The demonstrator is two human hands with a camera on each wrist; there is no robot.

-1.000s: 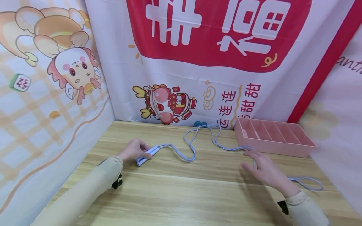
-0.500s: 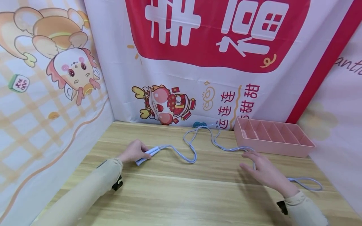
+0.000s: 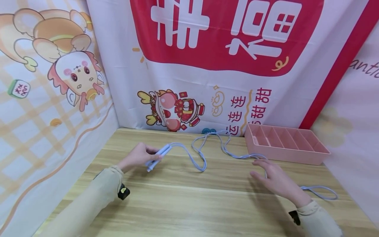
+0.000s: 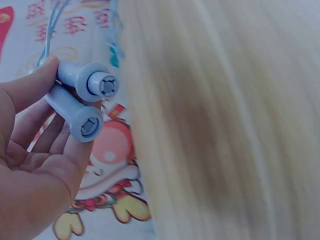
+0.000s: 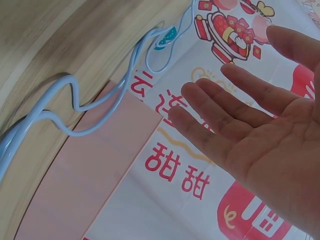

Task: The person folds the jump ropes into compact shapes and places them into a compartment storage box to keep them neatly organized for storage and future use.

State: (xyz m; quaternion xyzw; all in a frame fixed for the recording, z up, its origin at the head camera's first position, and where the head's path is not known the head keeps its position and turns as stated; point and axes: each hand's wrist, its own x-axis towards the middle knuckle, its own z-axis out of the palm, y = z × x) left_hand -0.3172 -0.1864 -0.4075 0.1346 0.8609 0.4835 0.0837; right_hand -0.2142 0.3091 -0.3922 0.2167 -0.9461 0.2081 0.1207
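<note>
My left hand (image 3: 141, 156) pinches the two pale blue handles of a jump rope (image 3: 162, 153) between thumb and fingers, over the left part of the table. In the left wrist view the handles (image 4: 75, 111) lie side by side, their round end caps toward the camera. From them the cord (image 3: 200, 157) winds over the wood toward the back and then right, passing behind my right hand (image 3: 276, 179). That hand hovers palm down with loosely spread fingers and holds nothing. The right wrist view shows the cord (image 5: 60, 90) apart from its fingers (image 5: 210, 112).
A pink divided box (image 3: 288, 144) stands at the back right of the wooden table (image 3: 189, 204). A loop of the cord lies near the right edge. Printed cloth walls (image 3: 124, 95) enclose the back and sides.
My left hand has raised the two handles off the table and tilted them more steeply; the cord beside them has lifted too. The right hand has barely moved.
</note>
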